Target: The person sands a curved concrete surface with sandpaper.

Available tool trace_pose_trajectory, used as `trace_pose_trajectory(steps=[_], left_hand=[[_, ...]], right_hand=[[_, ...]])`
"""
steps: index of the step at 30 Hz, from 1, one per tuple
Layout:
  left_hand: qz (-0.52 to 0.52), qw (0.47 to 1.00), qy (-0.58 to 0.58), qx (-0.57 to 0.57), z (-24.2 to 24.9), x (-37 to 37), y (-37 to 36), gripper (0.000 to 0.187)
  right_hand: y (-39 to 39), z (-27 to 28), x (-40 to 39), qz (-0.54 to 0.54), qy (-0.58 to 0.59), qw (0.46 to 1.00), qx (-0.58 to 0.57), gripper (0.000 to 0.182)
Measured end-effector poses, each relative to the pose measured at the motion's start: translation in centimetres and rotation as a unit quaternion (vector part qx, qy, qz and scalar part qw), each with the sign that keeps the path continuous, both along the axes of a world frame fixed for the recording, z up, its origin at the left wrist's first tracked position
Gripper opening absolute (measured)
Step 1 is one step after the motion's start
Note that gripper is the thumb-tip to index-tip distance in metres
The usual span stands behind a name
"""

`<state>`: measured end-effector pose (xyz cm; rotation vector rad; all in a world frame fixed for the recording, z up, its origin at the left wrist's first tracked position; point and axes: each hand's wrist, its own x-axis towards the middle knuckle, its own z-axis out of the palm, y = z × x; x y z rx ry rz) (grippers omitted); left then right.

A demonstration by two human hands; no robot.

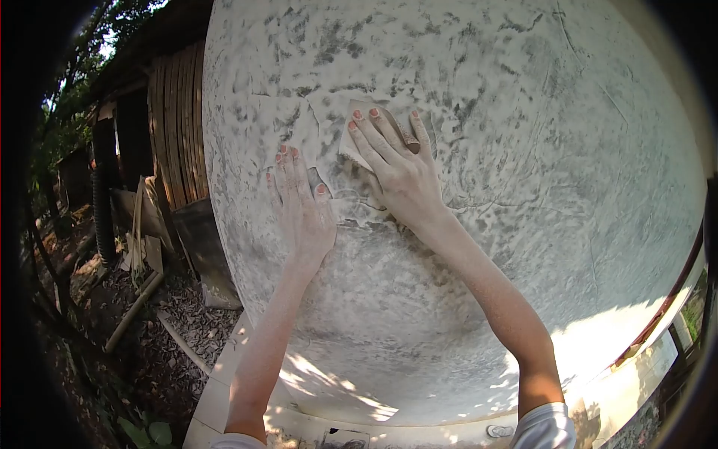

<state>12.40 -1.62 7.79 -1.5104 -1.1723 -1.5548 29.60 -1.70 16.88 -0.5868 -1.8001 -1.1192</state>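
Note:
My right hand (407, 176) presses a small sheet of sandpaper (351, 152) against a large, curved, white-grey plastered surface (508, 157). One pale corner of the sheet sticks out left of the fingers, and a curled brown edge shows between two fingers. The rest of the sheet is hidden under the palm. Lower and to the left, my left hand (305, 213) lies flat on the same surface with its fingers stretched and nothing in it. White dust coats both hands and forearms. Dark smudges, ridges and fine creases mark the plaster around them.
At left stands a shed with a wooden slat wall (178, 123). Poles and boards (142, 254) lean over ground covered in dry leaves (198, 318). A pale ledge (224, 363) runs below the surface, with sunlit patches at the lower right.

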Motion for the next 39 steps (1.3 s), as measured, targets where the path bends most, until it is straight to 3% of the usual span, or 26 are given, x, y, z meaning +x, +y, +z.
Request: trace_pose_trajectory(steps=[2, 4, 5, 7, 8, 10, 13, 14, 16, 17, 18, 21, 24, 29, 31, 34, 38, 39], left_hand=[[0.004, 1.000, -0.003, 0.000, -0.3, -0.6, 0.4, 0.057], [0.011, 1.000, -0.011, 0.001, -0.5, -1.0, 0.3, 0.056], [0.012, 1.000, -0.009, 0.000, -0.5, -1.2, 0.2, 0.058], [0.017, 1.000, -0.007, -0.001, -0.5, -1.3, 0.0, 0.059], [0.016, 1.000, -0.009, -0.005, -0.5, -1.3, 0.0, 0.060], [0.016, 1.000, -0.010, -0.010, -0.5, -1.3, -0.1, 0.060], [0.007, 1.000, -0.012, -0.019, -0.7, -1.7, 0.0, 0.062], [0.003, 1.000, -0.015, -0.018, -0.8, -1.8, 0.1, 0.063], [0.003, 1.000, -0.020, -0.017, -1.0, -2.1, 0.2, 0.065], [0.002, 1.000, -0.013, -0.020, -1.0, -2.3, 0.3, 0.066], [0.001, 1.000, -0.006, -0.024, -1.0, -2.5, 0.3, 0.067], [0.004, 1.000, -0.003, -0.023, -1.1, -2.7, 0.1, 0.068], [0.002, 1.000, -0.003, -0.018, -1.2, -3.1, 0.0, 0.061], [-0.001, 0.999, -0.005, -0.036, -1.7, -4.0, 0.5, 0.069], [-0.004, 0.999, -0.003, -0.039, -1.8, -4.0, 0.3, 0.069], [0.014, 0.999, 0.007, -0.045, -1.6, -4.2, 0.1, 0.064], [-0.001, 0.999, 0.009, -0.035, -1.9, -4.7, 0.2, 0.065], [-0.013, 0.999, 0.011, -0.031, -1.8, -4.9, 0.2, 0.065]], right_hand=[[0.1, 0.7, 0.5, 0.036, -0.053, 0.998, -0.024, 0.043], [0.2, 3.2, 2.2, -0.033, 0.138, 0.986, 0.090, 0.043], [0.3, 3.2, 1.9, -0.030, 0.136, 0.986, 0.090, 0.043], [0.5, 3.2, 1.3, -0.084, 0.267, 0.954, 0.109, 0.047], [0.4, 2.1, 0.3, -0.082, 0.268, 0.954, 0.107, 0.047], [-0.1, -0.8, -2.5, -0.034, -0.003, 0.999, 0.012, 0.038], [-0.1, -0.5, -2.3, -0.008, -0.045, 0.999, -0.011, 0.040], [-0.1, 0.4, -1.9, -0.005, -0.050, 0.999, -0.010, 0.040], [0.0, 2.6, -1.0, -0.061, 0.151, 0.984, 0.070, 0.047], [0.1, 2.8, -1.1, -0.087, 0.172, 0.979, 0.068, 0.048], [0.1, 2.3, -2.0, -0.084, 0.172, 0.979, 0.067, 0.048], [0.1, -1.4, -5.6, -0.022, -0.003, 1.000, 0.012, 0.041], [0.2, -0.6, -4.7, -0.028, -0.043, 0.998, 0.035, 0.044], [-0.2, 0.4, -4.8, -0.096, 0.106, 0.986, 0.081, 0.039], [0.0, -2.0, -6.3, -0.095, -0.073, 0.992, 0.048, 0.039], [-0.2, -0.6, -5.2, -0.044, -0.015, 0.998, 0.039, 0.040], [0.0, 0.0, -5.5, -0.089, 0.119, 0.986, 0.073, 0.044], [0.0, -0.7, -6.4, -0.080, 0.108, 0.989, 0.065, 0.044]])
